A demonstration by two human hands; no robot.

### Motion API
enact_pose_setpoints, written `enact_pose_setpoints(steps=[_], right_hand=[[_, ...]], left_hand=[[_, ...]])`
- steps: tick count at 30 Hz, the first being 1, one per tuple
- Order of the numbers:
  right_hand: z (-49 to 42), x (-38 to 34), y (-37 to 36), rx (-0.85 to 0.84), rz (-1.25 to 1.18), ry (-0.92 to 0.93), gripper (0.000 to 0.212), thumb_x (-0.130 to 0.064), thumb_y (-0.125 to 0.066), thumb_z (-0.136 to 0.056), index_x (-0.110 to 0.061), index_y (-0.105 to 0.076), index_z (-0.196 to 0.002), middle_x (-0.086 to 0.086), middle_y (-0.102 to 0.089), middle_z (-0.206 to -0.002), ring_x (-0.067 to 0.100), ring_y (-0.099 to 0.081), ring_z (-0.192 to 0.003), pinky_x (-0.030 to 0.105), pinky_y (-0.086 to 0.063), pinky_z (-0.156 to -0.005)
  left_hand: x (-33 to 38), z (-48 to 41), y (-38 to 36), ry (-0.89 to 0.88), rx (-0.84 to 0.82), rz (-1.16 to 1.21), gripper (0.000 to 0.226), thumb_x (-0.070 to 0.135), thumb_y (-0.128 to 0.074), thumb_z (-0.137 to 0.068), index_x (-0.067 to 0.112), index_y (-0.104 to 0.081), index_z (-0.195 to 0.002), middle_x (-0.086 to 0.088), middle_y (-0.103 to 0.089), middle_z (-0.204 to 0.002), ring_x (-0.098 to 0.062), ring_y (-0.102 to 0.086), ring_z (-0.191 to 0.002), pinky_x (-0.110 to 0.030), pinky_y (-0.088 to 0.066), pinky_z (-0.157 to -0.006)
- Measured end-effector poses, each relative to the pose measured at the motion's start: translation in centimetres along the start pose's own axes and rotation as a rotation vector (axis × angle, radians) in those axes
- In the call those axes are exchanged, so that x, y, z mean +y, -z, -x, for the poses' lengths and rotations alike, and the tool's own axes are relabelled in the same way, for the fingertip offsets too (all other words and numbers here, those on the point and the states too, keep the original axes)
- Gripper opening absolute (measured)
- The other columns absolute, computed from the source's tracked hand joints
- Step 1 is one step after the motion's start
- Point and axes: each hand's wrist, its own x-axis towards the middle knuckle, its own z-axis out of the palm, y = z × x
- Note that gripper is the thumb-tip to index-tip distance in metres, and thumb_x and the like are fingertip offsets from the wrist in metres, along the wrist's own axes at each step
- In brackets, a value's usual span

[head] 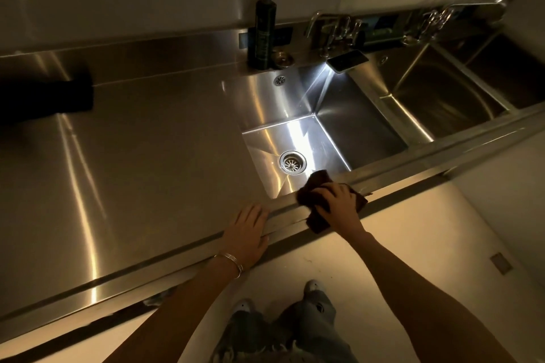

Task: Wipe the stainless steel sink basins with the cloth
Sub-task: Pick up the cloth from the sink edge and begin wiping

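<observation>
While the right grip (336, 200) curls its fingers round the dark cloth (316, 184), pressing it on the front rim of the sink basin (362, 127), the left grip (247, 230) rests flat and empty on the table (147, 141) edge, just to its left.

No text can be read anywhere. The pump bottle (263, 35) in the upper middle of the frame carries faint print on its front, too small and blurred to make out.
</observation>
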Motion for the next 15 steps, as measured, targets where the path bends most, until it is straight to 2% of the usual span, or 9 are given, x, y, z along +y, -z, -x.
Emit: enact_pose_setpoints(steps=[5, 8, 10, 15], right_hand=[[-1.9, 8.7, 4.0, 0.111, -0.013, -0.350, 0.034, -0.017, -0.056, -0.092, -0.017, -0.056, -0.126, 0.013, -0.045, -0.137, 0.036, -0.035, -0.127, 0.052, -0.031, -0.105], [-3.3, 8.7, 4.3, 0.111, 0.025, -0.472, 0.035, -0.018, -0.051, -0.094, -0.017, -0.053, -0.129, 0.015, -0.041, -0.139, 0.038, -0.032, -0.128, 0.053, -0.027, -0.108], [-2.9, 6.9, 3.2, 0.098, 0.064, -0.427, 0.036, -0.022, -0.049, -0.095, -0.020, -0.051, -0.131, 0.013, -0.039, -0.141, 0.037, -0.030, -0.130, 0.052, -0.025, -0.109], [-1.0, 5.6, 1.4, -0.021, 0.054, -0.010, 0.040, -0.025, -0.052, -0.093, -0.025, -0.050, -0.133, 0.007, -0.041, -0.142, 0.033, -0.030, -0.134, 0.050, -0.019, -0.110]], left_hand=[[0.8, -1.7, 0.5, 0.025, 0.048, 0.074, 0.064, 0.036, -0.048, -0.091, 0.014, -0.025, -0.146, -0.010, -0.026, -0.152, -0.027, -0.022, -0.141, -0.038, -0.024, -0.112], [1.9, -3.0, 0.3, 0.048, 0.031, 0.071, 0.067, 0.040, -0.049, -0.090, 0.013, -0.024, -0.146, -0.011, -0.024, -0.153, -0.026, -0.019, -0.142, -0.037, -0.024, -0.113], [3.3, -4.1, 0.1, 0.070, 0.012, 0.084, 0.072, 0.046, -0.050, -0.089, 0.012, -0.022, -0.147, -0.011, -0.022, -0.154, -0.026, -0.016, -0.142, -0.037, -0.022, -0.113], [6.8, -8.0, -0.3, 0.059, -0.051, 0.020, 0.084, 0.052, -0.050, -0.087, 0.012, -0.009, -0.148, -0.010, -0.014, -0.156, -0.024, -0.010, -0.144, -0.037, -0.008, -0.117]])
